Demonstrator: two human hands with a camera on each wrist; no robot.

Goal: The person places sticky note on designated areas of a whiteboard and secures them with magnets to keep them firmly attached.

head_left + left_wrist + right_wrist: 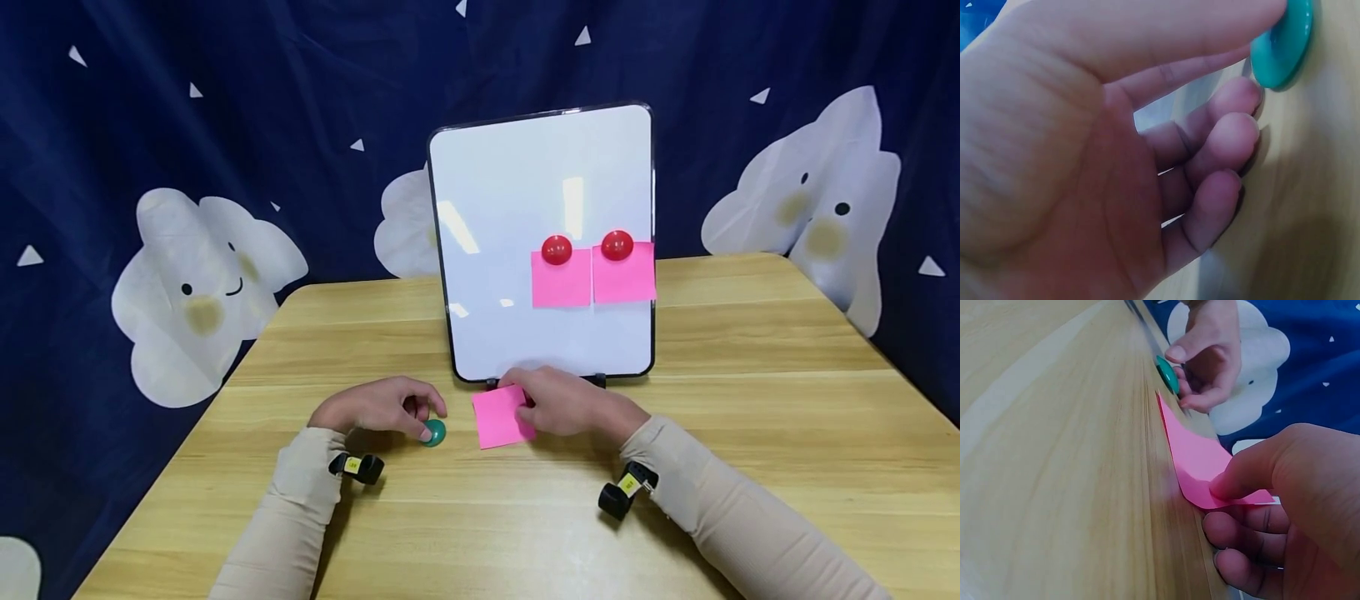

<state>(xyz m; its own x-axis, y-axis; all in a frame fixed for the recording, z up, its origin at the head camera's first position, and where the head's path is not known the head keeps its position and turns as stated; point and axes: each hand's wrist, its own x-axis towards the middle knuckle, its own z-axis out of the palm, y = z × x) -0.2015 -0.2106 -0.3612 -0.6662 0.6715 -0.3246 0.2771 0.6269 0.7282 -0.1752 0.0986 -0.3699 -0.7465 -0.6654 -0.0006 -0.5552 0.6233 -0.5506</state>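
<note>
My left hand [390,407] reaches down to a round green magnet [434,432] lying on the table. Its thumb touches the magnet's edge, while the index finger arches over the tabletop apart from it; the other fingers are loosely bent. In the left wrist view the magnet [1284,47] shows beside the thumb tip. To the right, my right hand [562,402] pinches a pink sticky note [501,417] by its right side, just in front of the whiteboard. The note [1194,453] curves up from the tabletop between thumb and fingers in the right wrist view.
A whiteboard [498,208] with a black frame stands tilted behind the hands. Two pink sticky notes [561,287] hang side by side on its right half, each under a red magnet [557,250]. Behind the wooden table [510,533] hangs a dark blue curtain [300,92] with clouds.
</note>
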